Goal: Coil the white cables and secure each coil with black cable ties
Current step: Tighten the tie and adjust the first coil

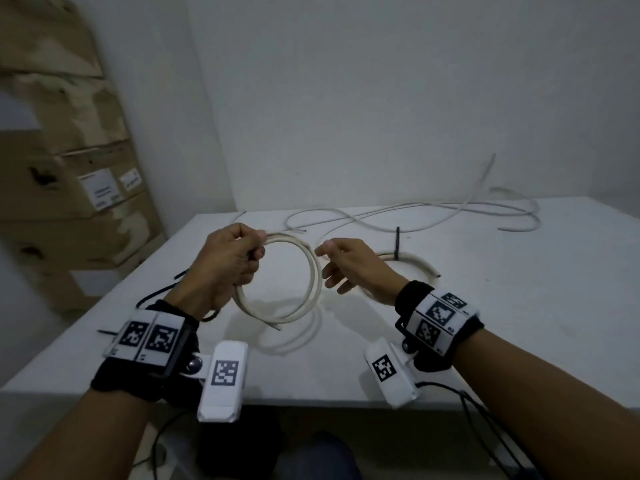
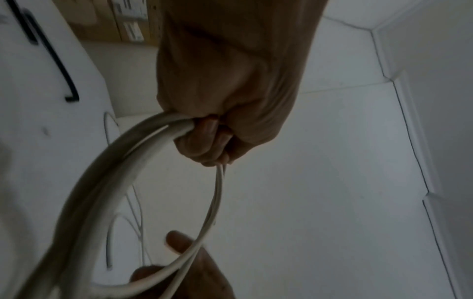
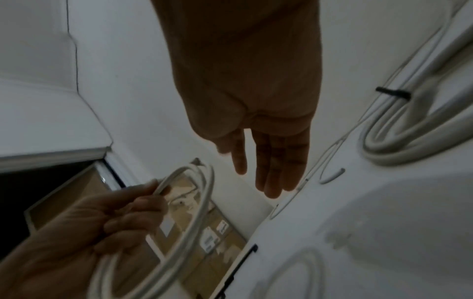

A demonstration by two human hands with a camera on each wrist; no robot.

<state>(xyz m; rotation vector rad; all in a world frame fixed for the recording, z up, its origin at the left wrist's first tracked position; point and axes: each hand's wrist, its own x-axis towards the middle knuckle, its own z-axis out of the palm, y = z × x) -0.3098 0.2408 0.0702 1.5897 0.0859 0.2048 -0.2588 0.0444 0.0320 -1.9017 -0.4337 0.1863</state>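
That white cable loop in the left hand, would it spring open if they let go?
Probably. The cable coil holds a round hoop in the air without sagging, so it looks stiff and springy. Only the left hand grips it; no tie binds it, unlike the tied coil on the table.

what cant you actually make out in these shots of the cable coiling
- Tied coil on the table: near half hidden behind the right hand, head view.
- Held coil: whether a tie is on it, hidden inside the left hand, all views.
- Box labels: too small and blurred, head view.
- Loose cable: its far end is blurred, head view.
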